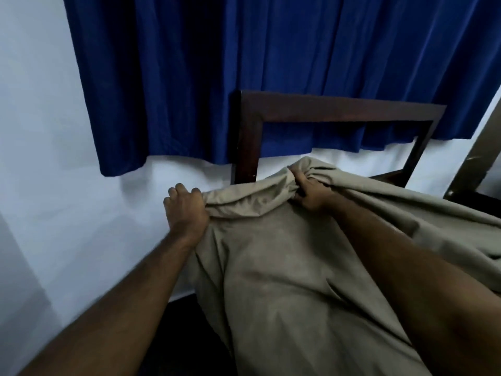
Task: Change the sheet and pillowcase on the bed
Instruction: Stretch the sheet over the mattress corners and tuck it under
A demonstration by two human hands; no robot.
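both hands grip a beige bedsheet (284,280) at its far edge, close to the dark wooden headboard frame (333,109). the left hand (185,210) has its fingers curled tight round a bunched corner of the sheet, just left of the headboard's left post. the right hand (309,194) clutches a gathered wad of the same edge, thumb and fingers closed round the folds, a little farther and to the right. between the two hands the fabric sags in soft creases. the rest of the sheet drapes toward the near side and spreads off to the right. a deep blue curtain (244,63) hangs behind the headboard against a pale wall (54,185). dark floor (189,321) shows near left under the sheet
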